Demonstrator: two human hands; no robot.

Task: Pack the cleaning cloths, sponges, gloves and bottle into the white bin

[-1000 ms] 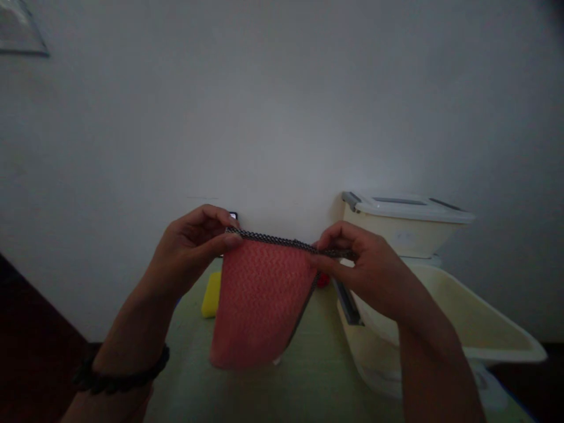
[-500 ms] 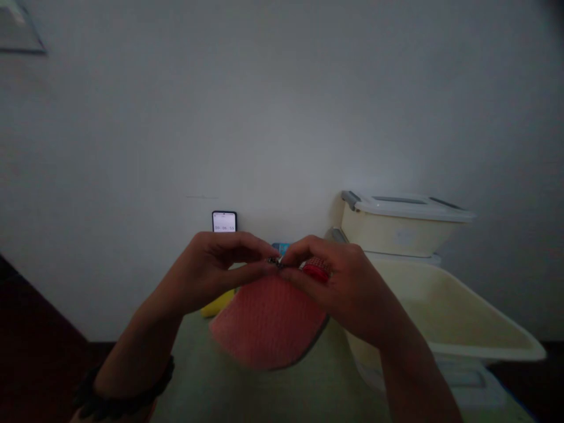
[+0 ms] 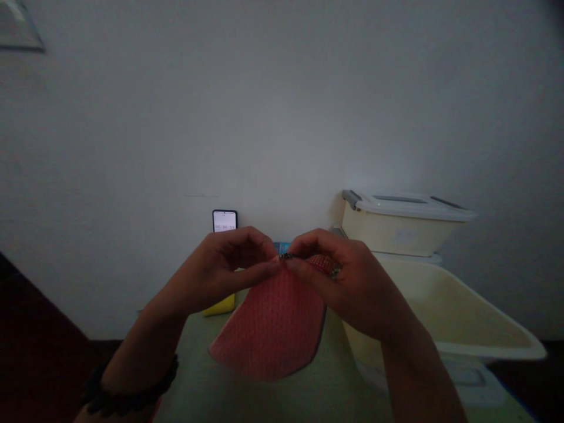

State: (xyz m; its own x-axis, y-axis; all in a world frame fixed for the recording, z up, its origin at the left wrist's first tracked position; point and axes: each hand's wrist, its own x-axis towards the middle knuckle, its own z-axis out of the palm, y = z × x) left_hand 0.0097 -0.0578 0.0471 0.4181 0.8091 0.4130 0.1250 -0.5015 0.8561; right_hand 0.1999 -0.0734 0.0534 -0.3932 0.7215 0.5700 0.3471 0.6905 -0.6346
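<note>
Pink textured cloth (image 3: 273,329) with a dark patterned edge hangs below the fingertips of 2 hands, over the green table (image 3: 339,393). The left hand (image 3: 220,264) pinches that edge between thumb and fingers; the right hand (image 3: 348,276) pinches it just beside the left fingertips, thumb in front.

Behind the left fingers stands a phone (image 3: 224,220) with a lit screen, and below them lies a yellow object (image 3: 220,306), partly hidden. A blue item (image 3: 281,248) shows behind the gap between the 2 hands. Beyond the right fingers sit an open cream bin (image 3: 458,305) and a lidded cream box (image 3: 392,232).
</note>
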